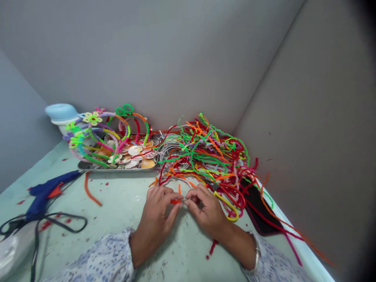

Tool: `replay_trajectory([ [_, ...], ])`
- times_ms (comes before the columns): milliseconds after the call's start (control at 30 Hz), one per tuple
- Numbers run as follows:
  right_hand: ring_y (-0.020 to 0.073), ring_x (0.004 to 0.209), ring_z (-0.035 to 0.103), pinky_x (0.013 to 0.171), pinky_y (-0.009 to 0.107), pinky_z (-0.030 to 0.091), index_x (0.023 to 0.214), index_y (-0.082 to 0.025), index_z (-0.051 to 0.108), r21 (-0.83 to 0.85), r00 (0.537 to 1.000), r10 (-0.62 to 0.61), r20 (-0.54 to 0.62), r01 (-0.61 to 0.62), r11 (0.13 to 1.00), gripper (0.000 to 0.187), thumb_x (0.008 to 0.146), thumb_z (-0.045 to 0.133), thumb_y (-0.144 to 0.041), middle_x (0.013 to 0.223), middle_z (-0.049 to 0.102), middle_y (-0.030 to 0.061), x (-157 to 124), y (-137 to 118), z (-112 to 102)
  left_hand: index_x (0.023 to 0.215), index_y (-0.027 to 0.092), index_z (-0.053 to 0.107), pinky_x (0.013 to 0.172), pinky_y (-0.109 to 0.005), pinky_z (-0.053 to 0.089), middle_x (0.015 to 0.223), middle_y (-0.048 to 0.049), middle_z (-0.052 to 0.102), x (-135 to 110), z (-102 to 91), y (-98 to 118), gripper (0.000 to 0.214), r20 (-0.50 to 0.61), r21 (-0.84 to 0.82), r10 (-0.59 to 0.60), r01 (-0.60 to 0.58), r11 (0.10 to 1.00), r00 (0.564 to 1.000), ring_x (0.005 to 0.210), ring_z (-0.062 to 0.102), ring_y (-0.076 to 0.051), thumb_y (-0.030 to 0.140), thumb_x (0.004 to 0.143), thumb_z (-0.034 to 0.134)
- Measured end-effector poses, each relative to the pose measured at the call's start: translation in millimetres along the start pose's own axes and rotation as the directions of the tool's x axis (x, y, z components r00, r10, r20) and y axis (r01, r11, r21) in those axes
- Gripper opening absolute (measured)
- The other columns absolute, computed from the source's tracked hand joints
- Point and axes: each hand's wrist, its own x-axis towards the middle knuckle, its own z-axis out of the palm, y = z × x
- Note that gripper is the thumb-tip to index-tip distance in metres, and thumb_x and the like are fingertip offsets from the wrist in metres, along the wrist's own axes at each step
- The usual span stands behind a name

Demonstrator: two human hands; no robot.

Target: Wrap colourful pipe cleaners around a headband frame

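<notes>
Left to right, 12 o'clock straight ahead of me.

At 8 o'clock, a white plastic bag (11,250) lies at the edge of the worktop (117,207). A black cord (67,221) loops beside it, running from a blue hot glue gun (44,196) at 9 o'clock, which lies on its side. Red pipe-cleaner bits (45,225) are scattered nearby. A loose orange pipe cleaner (89,190) lies at 10 o'clock, just below a steel tray (117,167).

At 11 o'clock, behind the tray, sits a pale blue lidded pot (61,112). The tray carries finished pipe-cleaner headbands (94,137), some with flower shapes, and a pile of shell-like cutouts (135,150). A coil of bare wire (170,150) lies just right of them, touching a tangled heap of pipe cleaners (208,152) at 12 to 1 o'clock.

My hands are close together at the centre, directly before me. My left hand (155,215) and right hand (208,207) are both clamped, fingers (179,196) pinched together on a wire hoop (176,181) where an orange pipe-cleaner end (176,201) meets it.

A yellow loop (227,205) lies just beyond my right hand. At 2 o'clock, a flat black case (258,207) lies under trailing strands.
</notes>
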Motion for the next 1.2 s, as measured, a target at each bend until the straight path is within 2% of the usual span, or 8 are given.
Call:
replay_trajectory([
  [333, 0.0142, 0.068, 0.054, 0.062, 0.026, 0.045, 0.088, -0.02, 0.058, -0.023, 1.0, -0.027, -0.013, 0.027, 0.999, 0.004, 0.086, 0.056, -0.018, 0.078, 0.053, 0.0014, 1.0, -0.1, 0.3, 0.094, 0.022, 0.061, 0.079, -0.037, 0.038, 0.086, -0.0036, 0.06, 1.1, -0.2, 0.1, 0.008, 0.009, 0.013, -0.037, 0.037, 0.999, 0.999, 0.085, 0.053, -0.021, 0.02, 0.088, 0.054],
  [667, 0.0139, 0.068, 0.054, 0.061, 0.026, 0.045, 0.087, -0.02, 0.058, -0.031, 0.999, -0.043, -0.006, 0.043, 0.999, 0.003, 0.086, 0.056, -0.018, 0.078, 0.053, 0.0013, 1.7, -1.5, -0.9, 0.089, 0.02, 0.059, 0.081, -0.038, 0.036, 0.084, -0.0032, 0.058, 1.1, -3.7, 2.3, 0.007, 0.068, -0.007, -0.032, 0.033, 0.999, 0.997, 0.084, 0.051, -0.02, 0.017, 0.09, 0.052],
  [967, 0.0143, 0.068, 0.055, 0.061, 0.025, 0.046, 0.089, -0.02, 0.058, -0.034, 0.999, -0.036, -0.026, 0.035, 0.999, 0.004, 0.087, 0.055, -0.018, 0.078, 0.054, 0.0017, 1.5, 0.0, 0.0, 0.097, 0.02, 0.056, 0.082, -0.038, 0.037, 0.09, -0.0051, 0.06, 0.3, -3.3, 3.3, 0.009, 0.051, -0.028, -0.024, 0.025, 0.999, 0.998, 0.089, 0.052, -0.021, 0.02, 0.088, 0.055],
  [1200, 0.0141, 0.068, 0.055, 0.061, 0.025, 0.046, 0.089, -0.02, 0.059, -0.036, 0.999, -0.032, -0.022, 0.031, 0.999, 0.003, 0.087, 0.057, -0.019, 0.078, 0.054, 0.0015, 1.2, -1.0, -0.2, 0.091, 0.02, 0.057, 0.083, -0.04, 0.038, 0.087, -0.0053, 0.059, 1.7, -6.0, 6.0, 0.01, 0.064, -0.006, -0.047, 0.048, 0.999, 0.997, 0.087, 0.052, -0.022, 0.019, 0.09, 0.047],
])
